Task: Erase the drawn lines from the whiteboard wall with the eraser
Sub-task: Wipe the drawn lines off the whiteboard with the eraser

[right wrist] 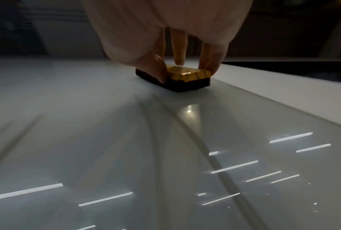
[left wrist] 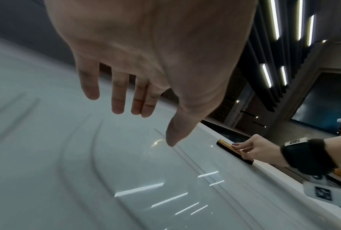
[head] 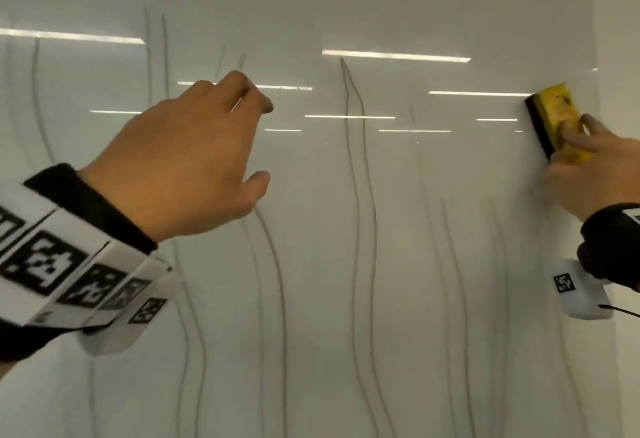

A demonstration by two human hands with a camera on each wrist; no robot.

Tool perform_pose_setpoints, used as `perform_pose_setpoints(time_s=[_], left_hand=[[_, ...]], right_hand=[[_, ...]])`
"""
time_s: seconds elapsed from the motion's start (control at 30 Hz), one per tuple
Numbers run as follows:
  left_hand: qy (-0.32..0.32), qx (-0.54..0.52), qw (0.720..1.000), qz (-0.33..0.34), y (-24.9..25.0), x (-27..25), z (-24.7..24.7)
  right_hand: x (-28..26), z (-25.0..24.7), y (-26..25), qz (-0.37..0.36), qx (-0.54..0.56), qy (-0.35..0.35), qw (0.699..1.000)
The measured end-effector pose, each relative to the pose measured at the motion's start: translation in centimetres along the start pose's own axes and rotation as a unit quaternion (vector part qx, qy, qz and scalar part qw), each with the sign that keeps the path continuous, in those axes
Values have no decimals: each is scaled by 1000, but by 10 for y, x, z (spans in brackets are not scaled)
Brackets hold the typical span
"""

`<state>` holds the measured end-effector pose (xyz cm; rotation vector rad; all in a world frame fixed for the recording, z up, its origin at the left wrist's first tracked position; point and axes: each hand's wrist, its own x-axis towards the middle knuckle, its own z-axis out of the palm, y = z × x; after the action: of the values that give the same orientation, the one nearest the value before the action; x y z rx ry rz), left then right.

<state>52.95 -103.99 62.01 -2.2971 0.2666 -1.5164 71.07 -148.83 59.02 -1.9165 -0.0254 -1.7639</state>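
Left hand [head: 180, 157] raised before glossy white whiteboard wall [head: 311, 264], fingers loosely spread, holding nothing. Thin grey wavy drawn lines [head: 356, 195] running vertically across centre. Far right: right hand [head: 588, 174] pinching yellow-topped, black-felt rectangular eraser [head: 554, 122], felt flat against wall near its right edge.

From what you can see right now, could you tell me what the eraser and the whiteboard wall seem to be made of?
The eraser looks two-layered: a glossy yellow top, probably plastic, catching highlights, over a matte black pad, likely felt or foam, pressed flat on the board. The whiteboard wall looks like hard gloss-coated panel or glass; it mirrors the ceiling light strips sharply. Which of these cannot be told.
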Motion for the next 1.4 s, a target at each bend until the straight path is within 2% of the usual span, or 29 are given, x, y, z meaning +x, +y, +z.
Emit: perform_pose_setpoints(time_s=[0.1, 0.17, 0.23, 0.27, 0.3, 0.33, 0.43, 0.47, 0.5, 0.53, 0.6, 0.67, 0.73, 0.8, 0.9, 0.93, 0.97, 1.0, 1.07, 1.13, 1.17, 1.23, 1.3, 1.4], left_hand=[[-23, 30, 999, -12, -25, -38, 13], [-49, 54, 997, -28, -33, -57, 28], [-69, 61, 995, -48, -34, -70, 39], [-78, 66, 993, -56, -34, -73, 43], [-87, 71, 992, -61, -33, -76, 46], [-94, 72, 991, -65, -32, -77, 48], [-98, 65, 990, -83, -25, -75, 52], [-98, 60, 989, -89, -23, -74, 53], [-99, 56, 989, -94, -21, -72, 53], [-105, 54, 988, -98, -19, -70, 53], [-120, 55, 986, -102, -15, -67, 52], [-125, 63, 985, -99, -13, -64, 50], [-133, 72, 984, -95, -13, -62, 48], [-139, 79, 983, -95, -12, -61, 47], [-146, 80, 982, -94, -12, -61, 48], [-144, 77, 982, -92, -12, -61, 49], [-143, 74, 983, -92, -13, -61, 49], [-143, 71, 983, -92, -13, -61, 49], [-147, 71, 982, -95, -13, -61, 50], [-145, 75, 982, -93, -14, -60, 50], [-143, 76, 983, -91, -14, -60, 49], [-142, 80, 983, -89, -14, -60, 49], [-140, 83, 983, -87, -15, -60, 50], [-139, 85, 983, -85, -13, -61, 52]], right_hand=[[-45, 5, -32, -18, 47, 30, 998], [-98, 12, -55, -120, 91, 46, 988], [-140, 20, -61, -242, 112, 34, 963], [-139, 22, -57, -275, 111, 25, 955], [-127, 21, -52, -279, 99, 26, 955], [-111, 22, -48, -250, 83, 48, 964], [-50, 16, -46, -59, 66, 85, 992], [-44, 17, -51, -21, 72, 82, 994], [-49, 19, -61, -16, 77, 79, 994], [-64, 22, -74, -43, 77, 81, 993], [-116, 28, -94, -176, 90, 63, 978], [-162, 28, -103, -318, 119, 16, 941], [-149, 26, -99, -362, 106, -3, 926], [-101, 25, -96, -300, 73, 27, 951], [-18, 24, -103, -124, 60, 69, 988], [-8, 24, -111, -81, 66, 60, 993], [-11, 26, -122, -68, 69, 48, 994], [-24, 28, -131, -85, 73, 40, 993], [-81, 30, -144, -195, 95, 12, 976], [-151, 29, -150, -340, 109, -62, 932], [-167, 28, -151, -394, 104, -85, 909], [-143, 26, -149, -442, 87, -97, 888], [-83, 33, -155, -391, 77, -44, 916], [13, 34, -177, -221, 86, 39, 971]])
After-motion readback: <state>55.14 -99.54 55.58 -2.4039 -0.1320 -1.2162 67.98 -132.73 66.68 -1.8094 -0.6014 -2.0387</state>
